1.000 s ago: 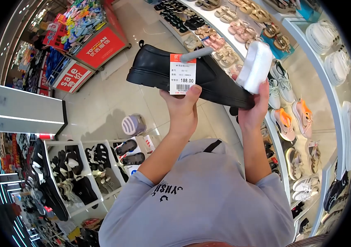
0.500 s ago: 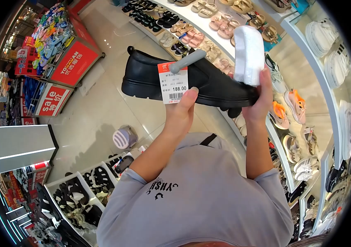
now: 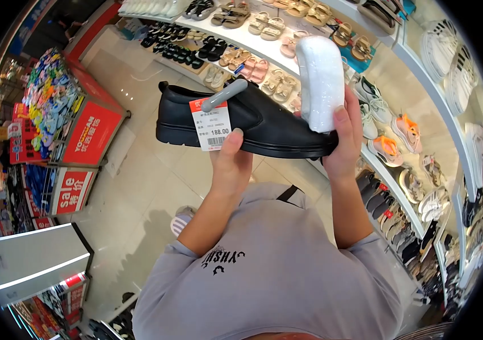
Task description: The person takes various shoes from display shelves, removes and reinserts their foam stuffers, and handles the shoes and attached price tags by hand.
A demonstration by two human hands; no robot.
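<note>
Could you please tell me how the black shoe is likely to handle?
The black shoe would probably keep its shape, as its upper shows no sagging between the left hand and right hand. Its thick sole suggests some weight low down, and the smooth, shiny upper may feel slightly slippery.

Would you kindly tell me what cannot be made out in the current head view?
All in the head view:
Price tag: its smallest print is too small to read.
Black shoe: its far side is turned away.
Left hand: the shoe hides most of its fingers.
White bundle: what it contains is unclear.
Striped object: the left forearm covers part, leaving it unidentifiable.
</note>
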